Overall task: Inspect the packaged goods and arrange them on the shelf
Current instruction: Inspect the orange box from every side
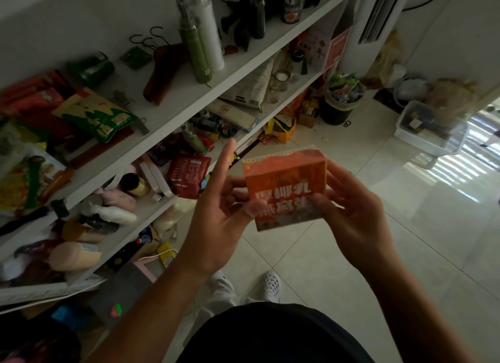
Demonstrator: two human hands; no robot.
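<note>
Left hand and right hand each have the grip pinched on the orange box; its white Chinese lettering is upside down and blurred; long axis lies left-right.

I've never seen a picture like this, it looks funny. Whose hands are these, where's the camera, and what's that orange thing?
No machine here. The camera sits on a person's head and looks down, so you see their own arms. Their left hand and right hand hold an orange box between them. Beside them is a white shelf crowded with things, like a green bottle and a red packet. Down below are their white shoes on the tiled floor.
</note>
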